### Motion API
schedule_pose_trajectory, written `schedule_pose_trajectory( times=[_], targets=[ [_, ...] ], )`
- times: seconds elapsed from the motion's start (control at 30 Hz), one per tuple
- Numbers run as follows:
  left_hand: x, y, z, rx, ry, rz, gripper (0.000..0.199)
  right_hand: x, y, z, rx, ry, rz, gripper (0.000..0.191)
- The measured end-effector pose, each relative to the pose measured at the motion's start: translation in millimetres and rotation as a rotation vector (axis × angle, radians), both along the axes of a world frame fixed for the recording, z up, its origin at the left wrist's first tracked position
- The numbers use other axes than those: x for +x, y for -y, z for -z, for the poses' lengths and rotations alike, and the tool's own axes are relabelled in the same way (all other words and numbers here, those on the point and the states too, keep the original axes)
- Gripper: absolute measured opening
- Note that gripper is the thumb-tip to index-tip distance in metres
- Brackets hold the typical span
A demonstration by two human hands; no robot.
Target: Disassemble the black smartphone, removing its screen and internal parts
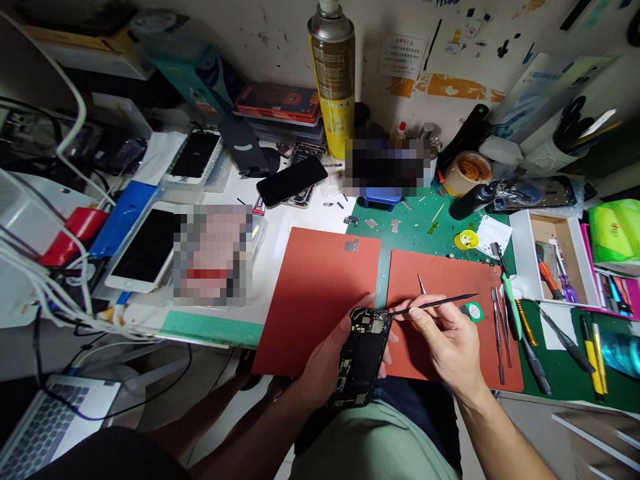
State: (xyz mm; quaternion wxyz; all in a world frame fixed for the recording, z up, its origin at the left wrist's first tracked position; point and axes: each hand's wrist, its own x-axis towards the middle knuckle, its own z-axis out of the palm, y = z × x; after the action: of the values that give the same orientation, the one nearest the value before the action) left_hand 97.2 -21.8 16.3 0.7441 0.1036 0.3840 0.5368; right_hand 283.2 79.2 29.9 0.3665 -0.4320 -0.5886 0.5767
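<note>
An opened smartphone (361, 357) with its inner parts and black battery exposed lies in my left hand (325, 363), whose fingers wrap around its sides. It is held above my lap, at the front edge of the bench. Between thumb and fingers, my right hand (447, 337) pinches a thin black pry stick (440, 303). The stick's left tip meets or hovers just over the phone's top right corner; contact cannot be made out. Beneath the hands are two reddish-brown mats, a left mat (315, 300) and a right mat (413, 273). A small metal plate (352, 245) rests on the left one.
Tweezers (506, 327), brushes and a spudger (567, 340) lie at right, beside a white box (537, 230) of screwdrivers. Behind stand a spray can (331, 87) and a black phone (293, 181). A white phone (145, 250) and tangled cables (40, 273) are at left.
</note>
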Motion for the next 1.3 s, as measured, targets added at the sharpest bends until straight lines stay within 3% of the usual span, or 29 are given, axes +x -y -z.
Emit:
schedule_pose_trajectory(
  times=[0.27, 0.6, 0.77, 0.9, 1.0, 1.13, 1.3],
  targets=[
    [-1, -3, -5.3, -0.021, -0.030, 0.011, 0.079, 0, -1, 0.0, -0.032, -0.036, -0.002, 0.013],
    [1, -7, -9.8, -0.067, 0.002, -0.012, 0.078, -3, 1, -4.2, 0.024, -0.023, 0.046, 0.006],
    [2, -10, -13.2, -0.087, 0.006, -0.018, 0.083, 2, 12, -19.9, 0.149, 0.028, 0.088, 0.012],
    [2, -8, -19.9, -0.178, -0.086, -0.026, 0.079, -3, 29, -28.7, 0.291, 0.230, -0.061, 0.017],
    [-1, -7, -28.6, -0.245, -0.194, -0.014, 0.068, -13, 38, -24.5, 0.423, 0.288, -0.166, 0.024],
    [-3, -9, -37.6, -0.158, -0.281, -0.034, 0.057, -24, 38, -16.4, 0.539, 0.310, -0.192, 0.029],
    [0, -9, -32.5, -0.085, -0.295, -0.011, 0.060, -26, 34, -15.5, 0.557, 0.345, -0.194, 0.024]
  ],
)
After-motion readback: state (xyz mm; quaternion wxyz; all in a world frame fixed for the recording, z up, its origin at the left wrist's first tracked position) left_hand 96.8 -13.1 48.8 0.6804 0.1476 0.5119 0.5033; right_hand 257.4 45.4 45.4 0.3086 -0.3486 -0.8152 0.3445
